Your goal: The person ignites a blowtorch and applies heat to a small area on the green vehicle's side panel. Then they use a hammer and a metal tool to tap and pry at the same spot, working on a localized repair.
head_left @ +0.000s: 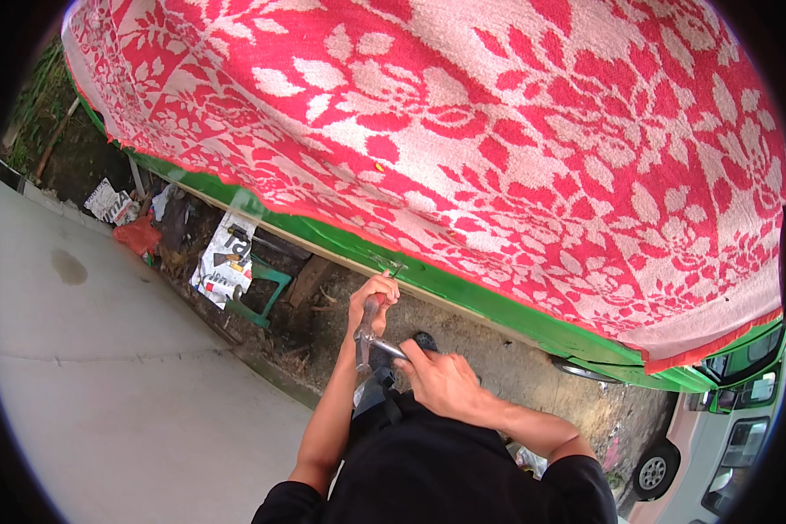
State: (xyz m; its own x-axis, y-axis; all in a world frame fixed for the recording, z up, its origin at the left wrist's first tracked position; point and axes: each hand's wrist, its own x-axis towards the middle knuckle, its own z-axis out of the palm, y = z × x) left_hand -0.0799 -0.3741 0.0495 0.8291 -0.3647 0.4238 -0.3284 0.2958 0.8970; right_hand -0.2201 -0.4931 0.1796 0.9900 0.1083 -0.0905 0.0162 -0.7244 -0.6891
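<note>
My left hand (372,293) is closed around a slim tool with a red handle (374,302), its thin tip meeting the lower green edge of a surface. The tool's exact kind is hard to make out, as my fingers cover most of it. In my right hand (445,382) is a hammer (364,342), gripped by its dark handle. The hammer's metal head is close to the butt of the red handle; whether they touch I cannot tell. Above my hands runs the green panel (437,281), scuffed where the tip meets it.
A red and pale floral towel-like cloth (498,157) drapes over the green body. Left are a grey wall (105,349), a green plastic stool (269,293), a white printed sheet (224,262) and a red bag (137,236). A light-coloured vehicle (716,454) stands at the lower right.
</note>
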